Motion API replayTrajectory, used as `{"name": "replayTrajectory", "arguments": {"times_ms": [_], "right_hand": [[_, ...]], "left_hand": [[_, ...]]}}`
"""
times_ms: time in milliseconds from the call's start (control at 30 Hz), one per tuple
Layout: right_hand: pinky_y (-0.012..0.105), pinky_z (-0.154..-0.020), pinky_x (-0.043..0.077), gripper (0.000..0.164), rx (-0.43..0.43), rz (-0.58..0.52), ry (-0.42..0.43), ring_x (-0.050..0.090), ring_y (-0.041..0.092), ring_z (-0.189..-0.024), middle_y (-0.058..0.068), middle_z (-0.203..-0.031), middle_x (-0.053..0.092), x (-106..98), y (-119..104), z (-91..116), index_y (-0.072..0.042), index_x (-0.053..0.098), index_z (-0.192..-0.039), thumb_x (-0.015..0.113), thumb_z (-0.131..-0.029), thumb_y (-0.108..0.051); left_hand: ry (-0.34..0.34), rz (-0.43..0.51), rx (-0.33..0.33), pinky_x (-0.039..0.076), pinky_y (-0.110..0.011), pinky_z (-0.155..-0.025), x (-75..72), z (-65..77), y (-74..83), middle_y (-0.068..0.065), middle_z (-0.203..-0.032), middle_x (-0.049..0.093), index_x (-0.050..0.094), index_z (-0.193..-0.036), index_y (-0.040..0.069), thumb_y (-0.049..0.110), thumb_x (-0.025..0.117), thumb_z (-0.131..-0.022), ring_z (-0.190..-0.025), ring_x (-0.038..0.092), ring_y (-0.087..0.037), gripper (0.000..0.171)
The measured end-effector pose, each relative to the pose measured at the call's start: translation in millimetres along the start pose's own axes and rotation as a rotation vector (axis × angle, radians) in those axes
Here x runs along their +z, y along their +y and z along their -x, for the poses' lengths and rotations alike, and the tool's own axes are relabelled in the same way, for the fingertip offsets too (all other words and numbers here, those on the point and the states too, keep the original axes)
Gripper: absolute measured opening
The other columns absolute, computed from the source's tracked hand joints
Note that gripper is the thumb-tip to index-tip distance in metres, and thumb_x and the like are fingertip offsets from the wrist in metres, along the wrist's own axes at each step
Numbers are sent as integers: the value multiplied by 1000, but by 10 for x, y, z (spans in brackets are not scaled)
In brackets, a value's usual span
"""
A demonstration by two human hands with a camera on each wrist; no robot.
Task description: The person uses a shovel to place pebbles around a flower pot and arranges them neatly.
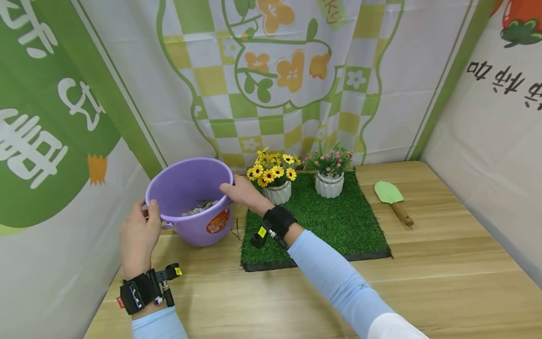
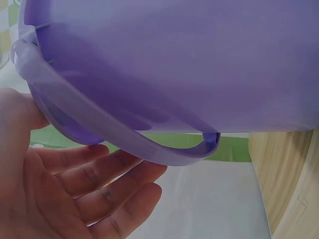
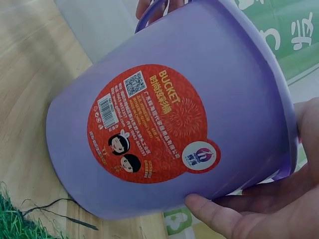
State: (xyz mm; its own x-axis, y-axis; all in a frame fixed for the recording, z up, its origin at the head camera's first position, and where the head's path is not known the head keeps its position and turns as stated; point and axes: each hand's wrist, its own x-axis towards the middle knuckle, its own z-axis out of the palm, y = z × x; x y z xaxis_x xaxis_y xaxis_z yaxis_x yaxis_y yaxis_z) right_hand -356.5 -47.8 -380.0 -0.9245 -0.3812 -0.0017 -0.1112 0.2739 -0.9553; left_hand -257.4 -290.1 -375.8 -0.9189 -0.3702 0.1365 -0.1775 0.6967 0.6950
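A purple plastic bucket (image 1: 192, 233) stands on the left part of the wooden table, with small stone-like pieces (image 1: 200, 208) inside at the bottom. My left hand (image 1: 139, 235) holds its near-left rim, the thumb over the edge; in the left wrist view the fingers curl beneath the rim, touching the purple handle (image 2: 114, 134). At the opposite rim, my right hand (image 1: 249, 194) grips with the thumb on top and the fingers below, partly hidden. A red label (image 3: 144, 124) reading "BUCKET" shows on the outer wall in the right wrist view.
Right of the bucket lies a green artificial-turf mat (image 1: 326, 230). Yellow flowers (image 1: 273, 169) and pink flowers (image 1: 332, 162) in white pots stand on it. Farther right is a green trowel (image 1: 389, 193) with a wooden handle. Printed cloth walls (image 1: 178, 117) enclose the table (image 1: 444, 263).
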Motion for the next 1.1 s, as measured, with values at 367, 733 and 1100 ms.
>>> {"name": "replayTrajectory", "arguments": {"times_ms": [367, 733, 1100], "right_hand": [[38, -89, 55, 53, 85, -113, 8, 60, 35, -119, 21, -134, 56, 49, -52, -21, -2, 39, -147, 46, -96, -17], [35, -82, 56, 48, 74, -99, 28, 62, 38, -114, 22, -128, 57, 53, -32, 6, 2, 41, -144, 46, -98, -11], [33, -82, 56, 49, 50, -81, 40, 65, 35, -109, 22, -130, 56, 66, -7, 32, 0, 40, -145, 47, -97, -8]], "left_hand": [[26, 24, -24, 47, -48, -78, -24, 35, 17, -25, -129, 60, 36, -150, 8, 56, 26, -100, -109, 59, -41, 70], [31, 27, -20, 47, -53, -85, -75, 39, 44, -26, -130, 58, 42, -145, 4, 55, 26, -101, -113, 58, -43, 69], [97, 42, 4, 47, -52, -88, -60, 31, 54, -24, -127, 62, 51, -137, 2, 42, 32, -101, -114, 58, -41, 57]]}}
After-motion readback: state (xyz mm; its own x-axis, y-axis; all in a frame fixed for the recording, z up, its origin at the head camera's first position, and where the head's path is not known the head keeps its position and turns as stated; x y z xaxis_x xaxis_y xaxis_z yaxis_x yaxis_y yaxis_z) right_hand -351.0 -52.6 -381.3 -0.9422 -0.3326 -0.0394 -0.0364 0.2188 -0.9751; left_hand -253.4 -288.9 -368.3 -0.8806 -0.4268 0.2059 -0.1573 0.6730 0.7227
